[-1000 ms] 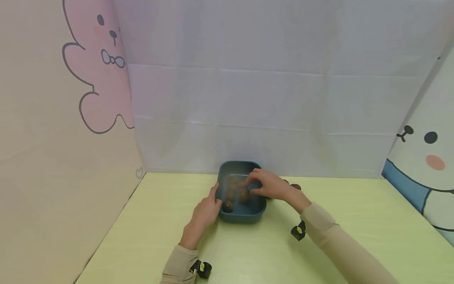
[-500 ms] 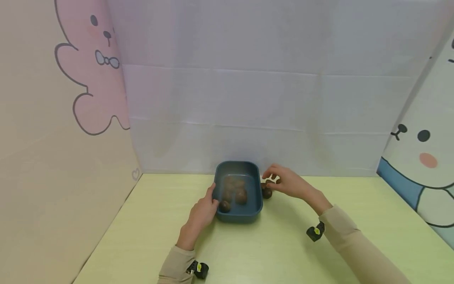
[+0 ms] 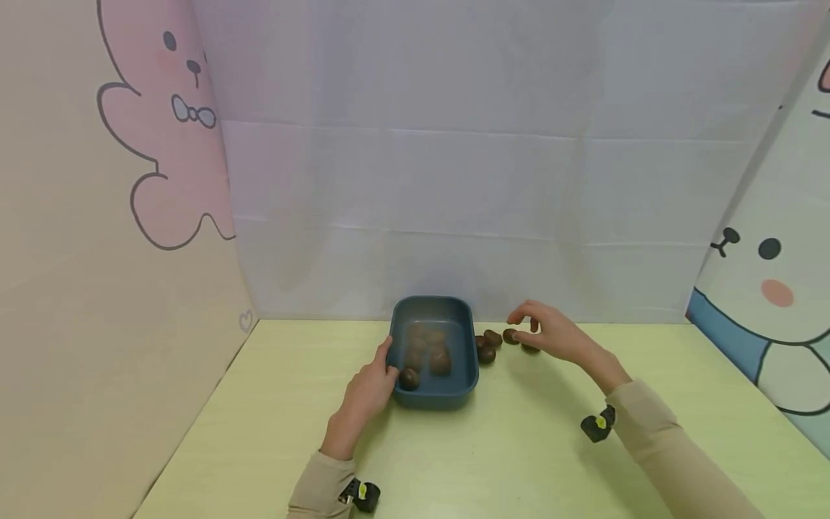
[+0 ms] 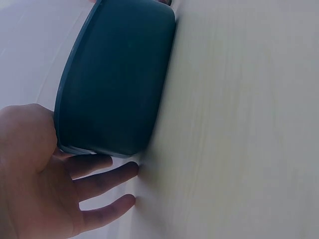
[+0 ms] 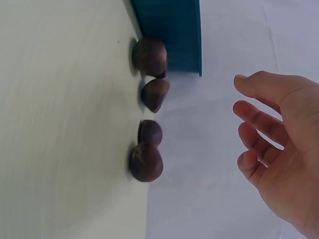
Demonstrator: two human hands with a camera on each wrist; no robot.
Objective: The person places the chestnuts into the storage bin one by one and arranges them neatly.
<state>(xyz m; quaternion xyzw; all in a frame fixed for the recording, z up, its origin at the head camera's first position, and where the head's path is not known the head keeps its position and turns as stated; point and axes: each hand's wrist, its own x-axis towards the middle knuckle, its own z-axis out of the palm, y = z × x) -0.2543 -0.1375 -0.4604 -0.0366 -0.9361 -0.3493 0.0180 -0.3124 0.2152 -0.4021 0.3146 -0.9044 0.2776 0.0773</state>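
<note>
Hovering relaxed, empty, the right hand (image 3: 551, 333) is near brown nuts (image 3: 487, 354), likely light, hard, slippery; pinch their sides. Left hand (image 3: 369, 389), fingers straight, touches the tub (image 3: 433, 401) at nine o'clock.

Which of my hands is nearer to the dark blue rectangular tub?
Left. Your left hand touches the left side of the tub; your right hand hovers apart from it, to its right, above brown, rounded chestnut-like pieces.

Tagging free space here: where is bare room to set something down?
Bare table: between left wall and left hand; in front of the blue container; right of the right sleeve. Crowded: from container to right hand, where brown nuts lie.
</note>
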